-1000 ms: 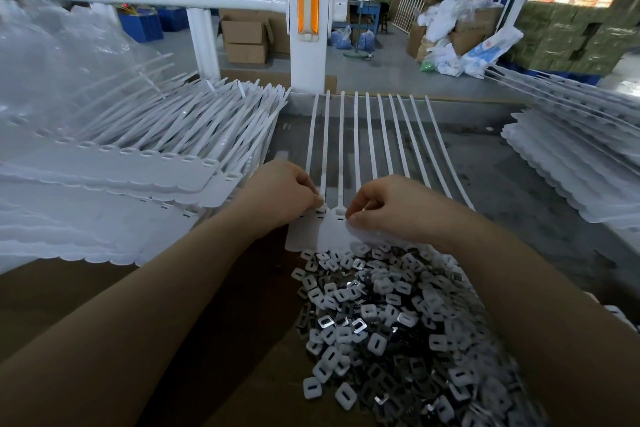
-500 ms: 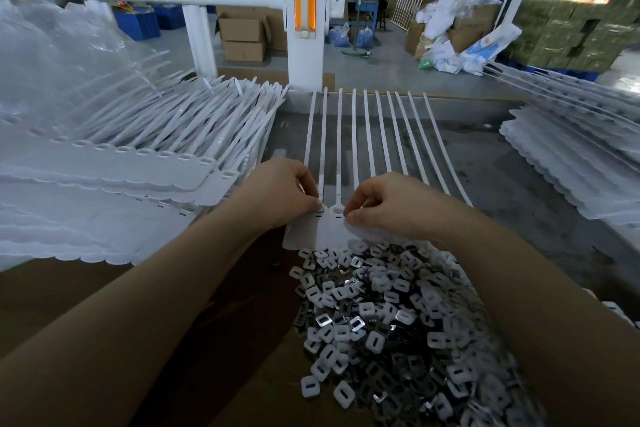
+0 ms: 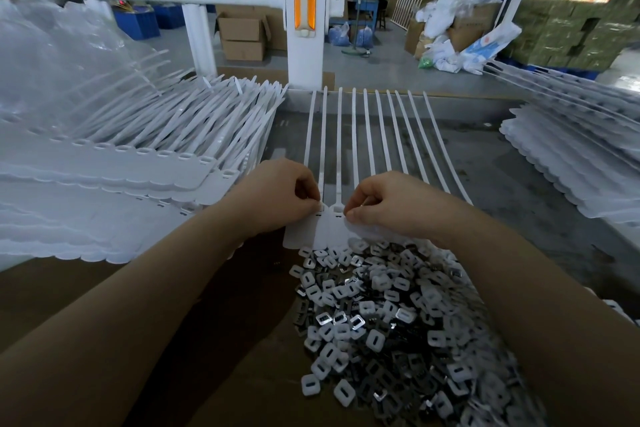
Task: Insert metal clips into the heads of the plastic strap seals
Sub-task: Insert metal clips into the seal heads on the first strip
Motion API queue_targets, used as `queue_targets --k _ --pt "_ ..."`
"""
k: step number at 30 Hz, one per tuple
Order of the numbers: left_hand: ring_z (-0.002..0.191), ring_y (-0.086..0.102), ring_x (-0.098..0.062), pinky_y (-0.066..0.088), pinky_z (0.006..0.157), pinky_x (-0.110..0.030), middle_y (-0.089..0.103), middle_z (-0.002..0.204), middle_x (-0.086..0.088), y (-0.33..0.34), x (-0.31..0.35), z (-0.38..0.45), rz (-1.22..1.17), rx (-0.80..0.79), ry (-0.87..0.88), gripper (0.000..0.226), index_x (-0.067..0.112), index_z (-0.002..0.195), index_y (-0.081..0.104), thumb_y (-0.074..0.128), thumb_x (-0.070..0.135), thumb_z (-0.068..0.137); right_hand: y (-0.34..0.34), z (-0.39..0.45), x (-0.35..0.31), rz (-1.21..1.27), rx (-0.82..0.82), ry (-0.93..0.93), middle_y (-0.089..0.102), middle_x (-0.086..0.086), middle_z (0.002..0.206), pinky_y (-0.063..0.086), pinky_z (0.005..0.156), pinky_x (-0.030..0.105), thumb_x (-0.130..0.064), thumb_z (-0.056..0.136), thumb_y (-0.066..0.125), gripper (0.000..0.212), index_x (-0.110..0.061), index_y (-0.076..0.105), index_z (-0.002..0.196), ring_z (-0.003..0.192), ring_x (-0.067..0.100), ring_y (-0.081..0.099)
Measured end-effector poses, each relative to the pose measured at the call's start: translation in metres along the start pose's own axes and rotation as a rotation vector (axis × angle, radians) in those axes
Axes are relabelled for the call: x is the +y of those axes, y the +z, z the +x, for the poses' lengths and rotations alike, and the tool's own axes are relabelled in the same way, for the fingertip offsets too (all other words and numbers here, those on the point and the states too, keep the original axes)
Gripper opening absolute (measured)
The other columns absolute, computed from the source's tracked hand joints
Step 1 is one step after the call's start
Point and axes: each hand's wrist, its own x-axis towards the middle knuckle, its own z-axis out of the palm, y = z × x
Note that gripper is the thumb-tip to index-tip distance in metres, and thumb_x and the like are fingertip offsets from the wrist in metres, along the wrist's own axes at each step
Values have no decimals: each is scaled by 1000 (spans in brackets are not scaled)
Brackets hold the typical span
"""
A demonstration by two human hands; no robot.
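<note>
**Clip insertion under way at the left end of the seal strip**

The person works on one joined strip of strap seals [image 3: 313,231] lying flat on the table [image 3: 502,184], its straps running away toward the far edge and its flat tags pointing back toward the body. Both hands sit at the row of heads, where straps meet tags.

The left hand [image 3: 277,198] is curled, with fingertips pressed together at the head of the leftmost seal. It appears to pinch something small there, but whether that is a clip or the head itself cannot be told. The right hand [image 3: 388,205] is likewise curled, thumb and forefinger closed at the head next but one to the right. A faint metallic glint shows between them, so it is judged to hold a clip at the slot. The two hands lie close together, with one uncovered head [image 3: 337,210] between them.

Step in hand, as judged: seating clips into the first heads of the strip. Most heads to the right lie under the right hand and cannot be checked.

The next move calls for pressing each clip squarely home, then taking fresh ones from the pile of clips [image 3: 398,322], which lies just beside the tags and directly under the right forearm.

Stacks of further strips [image 3: 121,167] lie to the left and to the right [image 3: 571,156], well apart from the hands.
</note>
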Motion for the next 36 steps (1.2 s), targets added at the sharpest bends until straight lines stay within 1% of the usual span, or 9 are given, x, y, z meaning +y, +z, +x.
queue_targets --k 4,7,11,15,17,24,29,33,36 --pt "80 59 -1 44 66 -17 64 86 14 4 1 3 -30 -35 -65 3 27 90 66 65 29 90 0 0 1 6 3 1 66 -10 92 48 66 24 -32 87 69 8 -33 67 80 85 6 61" --pt "79 58 -3 40 61 -20 62 85 12 7 4 6 -50 -82 -124 7 29 88 62 59 28 95 1 0 1 1 12 -4 67 -11 90 47 63 23 -33 86 70 7 -33 67 79 82 5 61" --pt "79 60 -6 42 62 -22 66 85 6 5 7 10 -113 -104 -199 10 25 84 66 61 24 93 1 0 3 -9 14 -7 68 -12 89 46 60 21 -34 85 70 3 -33 68 82 79 3 63" --pt "71 59 -9 42 61 -23 66 76 3 3 8 12 -175 -136 -248 16 20 77 67 63 18 92 1 -1 3 4 11 -1 69 -13 85 44 51 14 -34 85 70 4 -33 68 82 65 -3 65" --pt "71 58 -8 41 61 -23 65 76 3 3 9 12 -191 -135 -263 15 19 77 68 63 18 92 1 -1 2 1 11 0 69 -13 86 45 53 15 -34 85 70 4 -33 68 82 66 -2 65" --pt "72 57 -5 36 58 -20 64 79 6 2 8 11 -146 -148 -218 12 21 83 67 61 21 94 2 -2 0 -12 10 -1 67 -10 90 47 60 22 -34 86 69 6 -33 67 80 80 5 63" --pt "71 53 0 36 57 -18 58 80 13 0 8 12 37 -157 -92 10 21 95 67 58 24 95 2 -2 0 -25 12 9 67 -12 89 48 59 21 -34 84 68 5 -35 67 80 79 4 64" --pt "73 49 0 34 59 -18 52 81 14 2 9 17 158 -181 -41 8 25 93 61 53 25 97 3 -1 0 -15 7 7 67 -12 89 50 61 22 -34 83 68 5 -35 66 79 79 5 64" --pt "74 50 -1 33 59 -19 55 82 11 1 7 17 36 -224 -93 11 22 93 62 53 23 98 2 -2 1 -12 5 0 67 -12 89 51 63 23 -33 85 68 5 -34 67 80 80 5 64"
